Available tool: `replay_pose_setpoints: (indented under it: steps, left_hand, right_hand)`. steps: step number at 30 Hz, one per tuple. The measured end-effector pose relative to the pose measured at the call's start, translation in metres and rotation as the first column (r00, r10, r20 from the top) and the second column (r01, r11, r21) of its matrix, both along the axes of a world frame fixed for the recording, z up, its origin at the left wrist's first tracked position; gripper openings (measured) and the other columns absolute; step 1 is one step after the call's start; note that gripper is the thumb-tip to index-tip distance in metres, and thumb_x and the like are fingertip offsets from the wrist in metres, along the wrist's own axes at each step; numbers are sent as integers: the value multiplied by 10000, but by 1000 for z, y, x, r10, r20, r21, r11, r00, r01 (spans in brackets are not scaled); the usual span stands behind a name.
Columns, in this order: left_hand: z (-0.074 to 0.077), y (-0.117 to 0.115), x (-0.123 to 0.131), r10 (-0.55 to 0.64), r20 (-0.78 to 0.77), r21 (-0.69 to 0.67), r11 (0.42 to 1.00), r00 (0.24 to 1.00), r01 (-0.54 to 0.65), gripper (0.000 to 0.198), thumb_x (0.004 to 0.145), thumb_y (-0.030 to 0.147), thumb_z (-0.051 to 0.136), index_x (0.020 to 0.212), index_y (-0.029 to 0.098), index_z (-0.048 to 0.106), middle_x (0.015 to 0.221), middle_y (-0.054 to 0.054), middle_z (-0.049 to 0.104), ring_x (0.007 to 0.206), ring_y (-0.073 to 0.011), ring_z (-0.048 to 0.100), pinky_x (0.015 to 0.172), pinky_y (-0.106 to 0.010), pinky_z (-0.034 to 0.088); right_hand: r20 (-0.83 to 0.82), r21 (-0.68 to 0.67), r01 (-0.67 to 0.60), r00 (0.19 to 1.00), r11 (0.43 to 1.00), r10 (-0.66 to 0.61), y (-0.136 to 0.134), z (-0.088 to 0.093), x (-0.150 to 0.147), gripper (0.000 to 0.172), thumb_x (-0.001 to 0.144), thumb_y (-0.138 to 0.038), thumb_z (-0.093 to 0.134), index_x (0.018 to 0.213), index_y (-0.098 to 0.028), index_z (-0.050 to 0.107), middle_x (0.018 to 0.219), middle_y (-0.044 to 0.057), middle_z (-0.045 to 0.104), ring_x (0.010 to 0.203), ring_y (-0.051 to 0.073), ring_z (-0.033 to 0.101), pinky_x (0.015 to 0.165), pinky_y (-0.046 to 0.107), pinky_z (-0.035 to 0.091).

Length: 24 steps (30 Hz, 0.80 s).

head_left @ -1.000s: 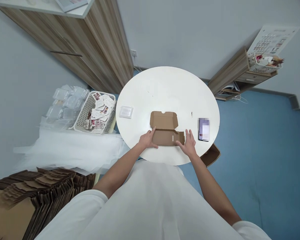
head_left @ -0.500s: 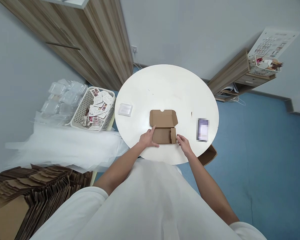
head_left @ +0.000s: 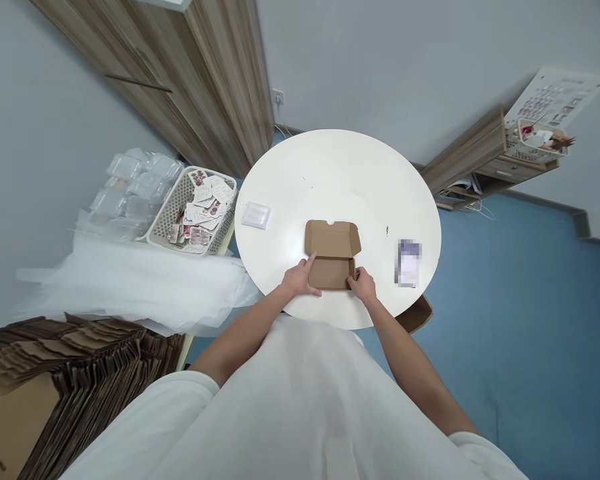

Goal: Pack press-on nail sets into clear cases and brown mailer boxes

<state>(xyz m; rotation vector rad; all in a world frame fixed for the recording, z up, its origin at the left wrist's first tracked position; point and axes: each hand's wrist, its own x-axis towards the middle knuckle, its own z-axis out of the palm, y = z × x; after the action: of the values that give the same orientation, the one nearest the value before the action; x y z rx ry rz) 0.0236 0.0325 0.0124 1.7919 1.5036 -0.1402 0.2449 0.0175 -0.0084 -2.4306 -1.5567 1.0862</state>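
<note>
A brown cardboard box (head_left: pixel 331 273) lies near the front edge of the white round table, its lid (head_left: pixel 333 239) folded back away from me. My left hand (head_left: pixel 299 277) spans the box's left end, one finger at the back corner and another digit along the front edge, holding it. At the right end, my right hand (head_left: pixel 363 285) is closed on the side wall, thumb toward the inside. That wall now stands upright. Some of the right fingers are hidden behind the wall. The inside of the box shows bare cardboard.
A clear plastic case (head_left: pixel 256 215) lies at the table's left, a blurred purple-and-white item (head_left: pixel 408 263) at its right. Left of the table stand a white basket (head_left: pixel 167 213) of cards, clear plastic packs (head_left: pixel 143 177), white sheeting (head_left: pixel 130 283) and stacked flat cardboard (head_left: pixel 100 373).
The right-end flap, folded inward before, is now upright as a wall. My right hand has moved in from beside the box and closed on it. The view has shifted slightly.
</note>
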Motion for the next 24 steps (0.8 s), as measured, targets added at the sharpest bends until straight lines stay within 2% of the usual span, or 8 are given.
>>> replay_pose_setpoints:
  steps: [6, 11, 14, 17, 21, 24]
  left_hand:
    - [-2, -2, 1, -4, 8, -12, 1000, 1000, 5, 1175, 427, 518, 762, 1370, 308, 93, 1144, -99, 453, 972, -299, 541, 722, -296, 406]
    - [-4, -2, 1, -34, 14, 14, 999, 999, 34, 1173, 446, 529, 752, 1376, 310, 71, 1123, -90, 456, 948, -291, 550, 707, -299, 412]
    - [-5, -6, 0, -36, 40, 39, 999, 999, 34, 1151, 493, 543, 727, 1381, 306, 35, 1120, -90, 458, 942, -286, 550, 694, -304, 417]
    - [-5, -14, -2, -24, 128, 70, 997, 992, 15, 1141, 543, 558, 695, 1384, 286, -27, 1218, -109, 406, 1045, -285, 496, 738, -315, 423]
    - [-9, -31, -6, 97, 237, 102, 987, 967, -124, 1022, 667, 554, 603, 1388, 227, -43, 1323, -134, 321, 1178, -265, 383, 882, -345, 387]
    - [-15, -42, -7, 252, 267, 37, 962, 930, -271, 750, 799, 486, 468, 1381, 186, 104, 1263, -139, 392, 1061, -214, 478, 871, -331, 409]
  right_hand:
    - [26, -17, -22, 999, 1000, 22, -6, 0, 0, 168, 707, -257, 477, 869, -217, 460, 786, 28, 606, 714, 191, 572, 588, 283, 406]
    - [4, -17, 6, 1000, 1000, -6, -12, 0, 0, 192, 709, -264, 477, 895, -216, 462, 807, 34, 614, 721, 192, 577, 581, 279, 404]
    - [-18, -20, 40, 999, 999, -41, -17, 1, 0, 236, 720, -318, 486, 933, -219, 461, 792, 26, 616, 706, 186, 578, 578, 274, 400]
    - [-66, -17, 75, 995, 997, -76, -25, 3, 0, 341, 729, -422, 488, 998, -216, 453, 746, 10, 608, 701, 182, 579, 587, 273, 400]
    - [-157, 9, 128, 980, 992, -125, -39, 5, 3, 518, 724, -547, 460, 1113, -206, 424, 764, 9, 599, 745, 190, 580, 628, 284, 416]
    - [-259, 40, 175, 953, 984, -159, -47, 5, 4, 554, 749, -566, 405, 1161, -196, 419, 886, 37, 595, 767, 187, 580, 671, 300, 430]
